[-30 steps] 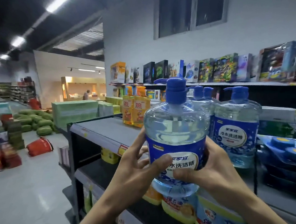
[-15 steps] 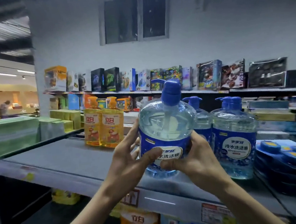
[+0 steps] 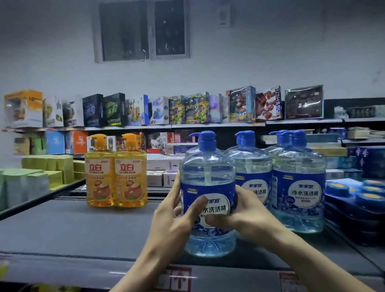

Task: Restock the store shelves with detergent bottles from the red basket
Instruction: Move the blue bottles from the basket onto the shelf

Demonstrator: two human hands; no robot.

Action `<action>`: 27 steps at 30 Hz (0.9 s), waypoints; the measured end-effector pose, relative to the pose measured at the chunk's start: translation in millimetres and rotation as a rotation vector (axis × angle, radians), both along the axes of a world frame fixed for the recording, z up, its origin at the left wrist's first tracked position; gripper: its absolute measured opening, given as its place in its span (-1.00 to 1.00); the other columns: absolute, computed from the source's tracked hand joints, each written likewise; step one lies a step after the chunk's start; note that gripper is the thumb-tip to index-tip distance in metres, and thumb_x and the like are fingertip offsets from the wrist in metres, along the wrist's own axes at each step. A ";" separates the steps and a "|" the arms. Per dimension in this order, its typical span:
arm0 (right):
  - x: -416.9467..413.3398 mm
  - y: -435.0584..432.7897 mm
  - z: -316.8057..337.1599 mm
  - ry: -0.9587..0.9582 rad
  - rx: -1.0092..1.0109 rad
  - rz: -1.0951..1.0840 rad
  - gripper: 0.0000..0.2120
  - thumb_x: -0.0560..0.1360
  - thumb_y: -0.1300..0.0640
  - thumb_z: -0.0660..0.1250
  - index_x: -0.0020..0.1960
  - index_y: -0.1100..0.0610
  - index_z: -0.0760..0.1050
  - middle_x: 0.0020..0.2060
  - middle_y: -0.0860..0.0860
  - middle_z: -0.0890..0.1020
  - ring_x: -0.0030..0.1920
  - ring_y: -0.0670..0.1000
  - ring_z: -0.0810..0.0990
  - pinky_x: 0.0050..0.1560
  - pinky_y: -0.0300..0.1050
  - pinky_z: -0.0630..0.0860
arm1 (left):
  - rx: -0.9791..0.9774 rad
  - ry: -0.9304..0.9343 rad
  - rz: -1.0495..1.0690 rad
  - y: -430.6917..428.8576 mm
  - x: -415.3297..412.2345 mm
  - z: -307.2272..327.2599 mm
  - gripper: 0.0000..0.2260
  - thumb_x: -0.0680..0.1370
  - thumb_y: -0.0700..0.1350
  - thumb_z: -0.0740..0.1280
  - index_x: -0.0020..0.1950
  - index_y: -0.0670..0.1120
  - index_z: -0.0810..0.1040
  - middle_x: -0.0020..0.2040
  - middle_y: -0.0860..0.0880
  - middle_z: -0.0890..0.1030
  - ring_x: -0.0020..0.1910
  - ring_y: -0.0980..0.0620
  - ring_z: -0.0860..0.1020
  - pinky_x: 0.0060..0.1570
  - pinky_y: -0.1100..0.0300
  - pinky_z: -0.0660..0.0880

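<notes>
At the shelf (image 3: 68, 234) beneath a window (image 3: 141, 30), left hand (image 3: 171, 218) and right hand (image 3: 248, 212) curl fingers (image 3: 195, 210) round the bottle (image 3: 207, 174).

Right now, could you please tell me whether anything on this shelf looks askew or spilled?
Nothing stands out: the held blue bottle is upright, the blue bottles beside it and the yellow bottles stand straight on the shelf, with no spill.

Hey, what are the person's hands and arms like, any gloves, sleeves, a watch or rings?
No gloves: the left hand and right hand are bare. The left forearm and right forearm are bare too, no sleeve reaching into the frame. No watch, bracelet or ring shows.
</notes>
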State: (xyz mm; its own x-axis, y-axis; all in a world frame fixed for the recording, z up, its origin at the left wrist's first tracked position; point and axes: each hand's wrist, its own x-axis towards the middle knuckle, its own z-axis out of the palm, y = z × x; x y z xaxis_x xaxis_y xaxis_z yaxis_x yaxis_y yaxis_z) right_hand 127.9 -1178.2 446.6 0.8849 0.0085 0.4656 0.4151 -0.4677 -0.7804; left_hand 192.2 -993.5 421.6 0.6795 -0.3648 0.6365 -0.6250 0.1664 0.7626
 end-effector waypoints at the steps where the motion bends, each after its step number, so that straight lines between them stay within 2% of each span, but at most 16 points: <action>1: 0.3 0.9 0.3 0.006 0.001 -0.005 -0.48 0.41 0.26 0.65 0.30 -0.02 0.61 0.14 -0.01 0.77 0.17 0.02 0.75 0.27 0.15 0.64 | 0.002 -0.001 0.009 -0.1 1.6 -0.9 -0.33 0.57 0.11 0.48 0.56 0.42 0.20 0.26 0.33 0.66 0.23 0.14 0.68 0.17 0.03 0.68; 3: 0.3 2.3 0.1 0.033 -0.007 -0.031 -0.46 0.39 0.17 0.68 0.30 -0.06 0.60 0.14 -0.05 0.76 0.17 -0.02 0.74 0.30 0.16 0.63 | 0.027 -0.003 0.026 1.1 2.4 -0.6 -0.34 0.59 0.13 0.45 0.55 0.44 0.16 0.22 0.42 0.64 0.21 0.20 0.68 0.16 0.09 0.67; 5: -3.5 4.0 0.7 0.065 -0.075 -0.092 -0.48 0.39 -0.04 0.68 0.28 -0.17 0.58 0.10 -0.16 0.76 0.13 -0.12 0.73 0.28 0.09 0.64 | 0.091 -0.013 0.051 3.9 1.5 1.6 -0.35 0.58 0.21 0.42 0.52 0.49 0.11 0.15 0.53 0.60 0.16 0.31 0.66 0.12 0.23 0.66; 7: -13.1 6.9 1.5 0.123 -0.257 -0.260 -0.43 0.35 -0.43 0.55 0.26 -0.22 0.53 0.06 -0.23 0.75 0.07 -0.17 0.72 0.20 0.00 0.66 | 0.193 -0.041 0.108 8.9 -4.4 3.4 -0.39 0.54 0.25 0.42 0.41 0.56 0.10 0.03 0.67 0.52 0.06 0.49 0.60 -0.02 0.47 0.57; 8: -18.2 8.1 0.4 0.149 -0.380 -0.373 -0.35 0.32 -0.58 0.43 0.25 -0.22 0.49 0.04 -0.22 0.73 0.05 -0.14 0.71 0.16 0.01 0.66 | 0.253 -0.062 0.144 12.0 -6.5 2.9 -0.43 0.53 0.23 0.44 0.34 0.57 0.16 -0.01 0.71 0.48 0.03 0.56 0.56 -0.08 0.54 0.52; 9: -22.8 9.6 -2.5 0.168 -0.508 -0.482 -0.30 0.32 -0.64 0.33 0.24 -0.19 0.47 0.04 -0.20 0.71 0.05 -0.10 0.69 0.13 0.05 0.65 | 0.309 -0.085 0.178 15.1 -8.4 1.7 -0.47 0.53 0.20 0.47 0.28 0.57 0.21 -0.03 0.74 0.45 0.01 0.60 0.54 -0.10 0.57 0.49; 11: -30.6 14.7 -8.9 0.190 -0.679 -0.615 -0.32 0.35 -0.64 0.25 0.19 -0.14 0.46 0.05 -0.16 0.69 0.06 0.00 0.67 0.11 0.11 0.62 | 0.406 -0.132 0.246 20.4 -9.9 -1.1 -0.51 0.54 0.18 0.51 0.19 0.58 0.26 -0.03 0.74 0.44 0.03 0.57 0.53 -0.08 0.53 0.49; 13: -33.5 19.0 -11.1 0.215 -0.731 -0.651 -0.36 0.41 -0.62 0.24 0.12 -0.08 0.47 0.00 -0.11 0.68 0.04 0.07 0.65 0.09 0.10 0.60 | 0.465 -0.165 0.310 23.1 -7.6 -3.2 -0.57 0.52 0.24 0.50 0.16 0.57 0.31 -0.03 0.65 0.46 0.09 0.48 0.53 0.01 0.44 0.50; 15: -31.8 20.7 -8.8 0.209 -0.726 -0.660 -0.38 0.43 -0.58 0.26 0.04 -0.03 0.46 -0.07 -0.07 0.65 -0.01 0.11 0.63 0.06 0.09 0.59 | 0.496 -0.168 0.332 23.7 -3.2 -2.0 -0.59 0.51 0.27 0.49 0.28 0.44 0.40 0.02 0.52 0.50 0.15 0.32 0.57 0.12 0.30 0.54; 17: -27.7 20.5 -5.0 0.205 -0.723 -0.658 -0.38 0.44 -0.57 0.27 -0.01 0.00 0.48 -0.11 -0.06 0.64 -0.06 0.10 0.63 0.05 0.09 0.59 | 0.528 -0.153 0.347 22.7 0.7 1.2 -0.50 0.50 0.28 0.49 0.40 0.26 0.48 0.06 0.40 0.54 0.14 0.25 0.60 0.16 0.20 0.59; 19: -21.6 19.7 -1.6 0.236 -0.741 -0.633 -0.41 0.46 -0.56 0.26 -0.10 0.00 0.45 -0.15 -0.05 0.60 -0.11 0.09 0.60 0.03 0.07 0.58 | 0.560 -0.135 0.368 20.2 8.7 2.1 -0.49 0.49 0.29 0.49 0.39 0.17 0.54 0.08 0.32 0.61 0.07 0.26 0.62 0.11 0.20 0.63; 22: -11.2 20.9 1.2 0.312 -0.810 -0.616 -0.42 0.54 -0.50 0.21 -0.21 0.02 0.31 -0.25 -0.06 0.45 -0.13 0.12 0.51 -0.06 0.04 0.45 | 0.587 -0.120 0.384 15.1 22.9 1.9 -0.52 0.50 0.27 0.50 0.34 0.10 0.61 0.12 0.23 0.69 0.03 0.26 0.64 0.08 0.24 0.63; 24: -3.1 20.6 1.8 0.316 -0.830 -0.621 -0.45 0.56 -0.48 0.19 -0.16 0.02 0.34 -0.21 -0.03 0.45 -0.05 0.16 0.55 -0.05 0.04 0.39 | 0.585 -0.119 0.377 10.2 32.1 3.9 -0.57 0.51 0.22 0.51 0.32 0.08 0.65 0.15 0.18 0.72 0.02 0.25 0.64 0.12 0.23 0.63; 27: 7.4 19.4 0.7 0.315 -0.875 -0.641 -0.48 0.60 -0.44 0.18 -0.05 0.04 0.38 0.00 0.09 0.60 0.13 0.22 0.63 -0.02 0.05 0.38 | 0.582 -0.126 0.380 3.1 41.9 5.4 -0.61 0.54 0.18 0.51 0.31 0.06 0.67 0.16 0.14 0.73 0.09 0.18 0.66 0.20 0.11 0.64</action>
State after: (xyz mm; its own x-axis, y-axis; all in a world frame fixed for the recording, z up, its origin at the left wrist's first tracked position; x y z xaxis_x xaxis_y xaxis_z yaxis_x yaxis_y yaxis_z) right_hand 135.3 -1158.8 447.3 0.9203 -0.2756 0.2778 -0.2552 -0.9609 -0.1078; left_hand 234.1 -990.4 427.1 0.7613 -0.4220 0.4924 -0.6484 -0.4935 0.5797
